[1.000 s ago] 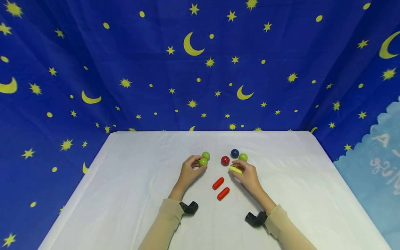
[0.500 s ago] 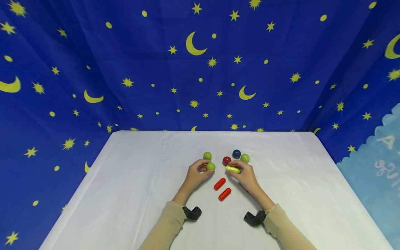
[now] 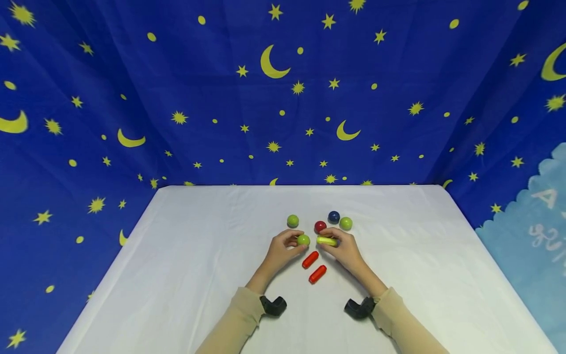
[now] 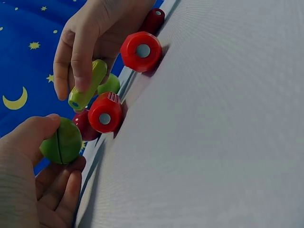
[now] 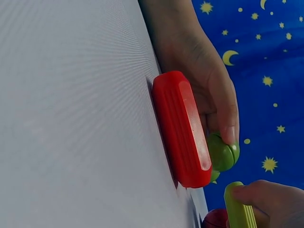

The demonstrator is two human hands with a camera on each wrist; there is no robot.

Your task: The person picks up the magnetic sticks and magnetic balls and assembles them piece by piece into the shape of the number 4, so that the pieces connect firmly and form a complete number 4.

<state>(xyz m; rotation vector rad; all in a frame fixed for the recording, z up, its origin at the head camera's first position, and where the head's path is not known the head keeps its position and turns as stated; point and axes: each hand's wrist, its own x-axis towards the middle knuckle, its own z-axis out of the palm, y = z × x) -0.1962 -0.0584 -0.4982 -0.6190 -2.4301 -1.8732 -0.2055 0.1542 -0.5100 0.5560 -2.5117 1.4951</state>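
Observation:
Between thumb and fingers, my left hand (image 3: 281, 250) pinches a glossy green ball (image 3: 303, 240), which has a seam around it in the left wrist view. My right hand (image 3: 347, 250) grips a short yellow-green rod (image 3: 327, 241) by thumb and fingers, one end pointing at that ball. A small gap separates the ball from the rod. Just beyond the rod sits a red ball (image 3: 320, 226). Nearer to me lie two red rods, an upper one (image 3: 310, 259) and a lower one (image 3: 317, 274); grey discs show in red rod ends (image 4: 143, 51) in the left wrist view.
A second green ball (image 3: 293, 221) lies beyond my left hand. Behind my right hand are a blue ball (image 3: 333, 217) and another green ball (image 3: 346, 223). The white-covered table (image 3: 199, 255) ends at a blue cloth (image 3: 230, 98) with yellow moons and stars.
The left hand has carried its green ball rightward and towards me, away from the other green ball. The right hand has shifted slightly left with the yellow-green rod, narrowing the gap.

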